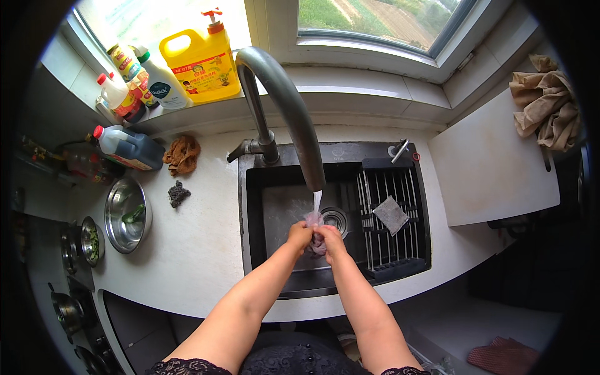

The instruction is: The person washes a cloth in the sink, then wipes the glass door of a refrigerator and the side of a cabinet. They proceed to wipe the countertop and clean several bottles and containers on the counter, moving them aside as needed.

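Water runs from the dark grey faucet onto a wet, pinkish-purple cloth over the sink. My left hand is closed on the cloth's left side. On the other side, my right hand grips it too, with the fingers of both hands close together. Part of the cloth bunches up between and below them. Just beyond my hands lies the round drain in the dark sink basin.
A drying rack with a grey scrubbing pad spans the sink's right side. A cutting board leans at right. On the left counter are a steel bowl, a brown rag and a steel-wool scrubber. Bottles line the windowsill.
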Tool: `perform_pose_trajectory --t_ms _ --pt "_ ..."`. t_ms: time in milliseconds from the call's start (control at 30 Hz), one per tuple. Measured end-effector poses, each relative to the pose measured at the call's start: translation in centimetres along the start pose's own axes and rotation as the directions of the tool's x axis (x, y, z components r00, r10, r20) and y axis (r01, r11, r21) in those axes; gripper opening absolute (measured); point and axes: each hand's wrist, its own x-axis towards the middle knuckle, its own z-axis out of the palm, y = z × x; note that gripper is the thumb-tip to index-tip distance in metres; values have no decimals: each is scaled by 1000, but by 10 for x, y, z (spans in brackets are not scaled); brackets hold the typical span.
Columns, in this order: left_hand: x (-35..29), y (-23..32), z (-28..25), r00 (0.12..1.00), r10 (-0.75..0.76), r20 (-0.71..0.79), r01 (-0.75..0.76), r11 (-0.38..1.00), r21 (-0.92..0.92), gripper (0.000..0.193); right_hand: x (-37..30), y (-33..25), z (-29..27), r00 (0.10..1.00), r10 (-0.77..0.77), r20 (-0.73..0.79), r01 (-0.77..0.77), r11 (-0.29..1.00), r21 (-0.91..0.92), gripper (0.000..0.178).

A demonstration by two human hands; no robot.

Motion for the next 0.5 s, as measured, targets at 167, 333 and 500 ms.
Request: perform_pose_trajectory --t_ms 167,333,500 --pt "-36 19 -5 883 468 34 -388 687 615 28 8 -4 17 1000 -16 -23 12 990 -138 40" --pt "-45 4 -21 789 615 -3 -525 676 517 47 36 9 6 998 -38 45 24 961 277 31" --pt "-41 -25 -39 898 373 -234 -243 863 444 54 27 -14 17 987 114 111 -159 774 614 47"
